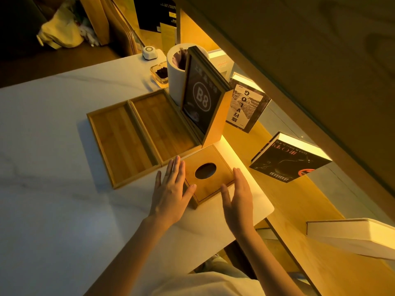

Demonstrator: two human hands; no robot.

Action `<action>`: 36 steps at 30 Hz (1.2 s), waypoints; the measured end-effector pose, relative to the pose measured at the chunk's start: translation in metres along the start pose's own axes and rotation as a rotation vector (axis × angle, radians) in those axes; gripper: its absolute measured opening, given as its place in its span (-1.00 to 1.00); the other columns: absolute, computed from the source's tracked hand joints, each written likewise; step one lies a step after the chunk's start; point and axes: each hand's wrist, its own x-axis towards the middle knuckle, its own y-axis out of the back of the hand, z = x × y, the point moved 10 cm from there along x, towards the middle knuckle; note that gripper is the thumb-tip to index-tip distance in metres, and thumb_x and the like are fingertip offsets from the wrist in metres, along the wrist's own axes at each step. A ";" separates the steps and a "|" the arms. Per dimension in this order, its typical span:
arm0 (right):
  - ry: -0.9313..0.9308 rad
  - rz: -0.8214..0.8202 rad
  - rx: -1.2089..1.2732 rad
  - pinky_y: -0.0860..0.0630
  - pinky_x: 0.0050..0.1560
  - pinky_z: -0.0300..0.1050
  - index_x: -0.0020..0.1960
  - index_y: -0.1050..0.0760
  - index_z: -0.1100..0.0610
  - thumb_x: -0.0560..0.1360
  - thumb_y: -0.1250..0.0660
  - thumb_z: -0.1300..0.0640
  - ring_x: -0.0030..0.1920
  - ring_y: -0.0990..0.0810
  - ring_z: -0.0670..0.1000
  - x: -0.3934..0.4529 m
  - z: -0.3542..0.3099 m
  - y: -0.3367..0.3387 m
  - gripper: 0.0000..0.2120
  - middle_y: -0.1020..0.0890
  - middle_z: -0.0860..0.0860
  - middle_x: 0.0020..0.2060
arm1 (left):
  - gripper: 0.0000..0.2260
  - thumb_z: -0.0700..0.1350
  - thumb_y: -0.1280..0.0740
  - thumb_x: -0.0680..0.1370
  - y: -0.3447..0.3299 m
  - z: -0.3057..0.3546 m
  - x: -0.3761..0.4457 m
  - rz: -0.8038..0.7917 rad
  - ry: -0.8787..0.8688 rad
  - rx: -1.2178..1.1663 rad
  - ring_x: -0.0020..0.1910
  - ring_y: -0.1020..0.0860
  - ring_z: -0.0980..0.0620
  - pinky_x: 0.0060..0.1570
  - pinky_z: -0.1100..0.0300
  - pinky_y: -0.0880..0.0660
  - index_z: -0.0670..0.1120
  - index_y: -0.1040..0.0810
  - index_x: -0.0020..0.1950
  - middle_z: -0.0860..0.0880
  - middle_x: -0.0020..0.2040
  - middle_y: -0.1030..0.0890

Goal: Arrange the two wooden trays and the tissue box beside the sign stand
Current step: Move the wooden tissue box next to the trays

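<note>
Two shallow wooden trays lie side by side on the white table: the left tray (121,144) and the right tray (164,124), whose far edge meets the sign stand (202,99), a wood-framed black card marked "B8". In front of the stand sits the wooden tissue box (210,178) with an oval hole in its top. My left hand (172,189) rests flat against the box's left side, fingers spread. Against the box's right front corner is my right hand (238,195), fingers straight. Neither hand wraps the box.
A white cylindrical bin (176,75), a glass ashtray (159,73) and a small white device (149,52) stand behind the trays. To the right a lit wooden shelf (299,199) holds several books (290,161). The table edge (265,216) runs just right of the box.
</note>
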 end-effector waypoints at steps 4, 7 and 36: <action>0.200 -0.108 -0.162 0.13 0.46 -0.03 0.46 0.13 0.00 0.49 0.04 -0.24 0.48 0.15 -0.01 -0.022 -0.030 -0.026 -0.35 0.09 -0.06 0.48 | -0.24 0.40 0.42 0.29 0.000 -0.002 -0.010 0.003 -0.039 0.006 0.43 0.19 0.03 0.38 0.02 0.12 0.00 0.24 0.38 0.03 0.42 0.20; 0.189 -0.177 -0.295 0.33 0.41 -0.10 0.38 0.40 -0.05 0.43 0.17 -0.32 0.42 0.40 -0.03 -0.026 -0.028 -0.042 -0.31 0.36 -0.11 0.39 | -0.24 0.40 0.43 0.29 -0.006 -0.003 -0.013 -0.007 -0.034 0.007 0.41 0.19 0.03 0.35 0.07 0.13 -0.01 0.24 0.36 0.02 0.42 0.18; 0.103 -0.114 -0.347 0.29 0.43 -0.02 0.44 0.32 0.03 0.37 0.21 -0.39 0.44 0.34 -0.03 0.042 0.005 -0.022 -0.20 0.29 -0.09 0.41 | -0.42 0.12 0.03 0.55 -0.016 0.034 0.052 -0.098 -0.043 0.011 0.48 0.21 -0.02 0.44 0.05 0.12 -0.08 0.23 0.43 -0.08 0.51 0.20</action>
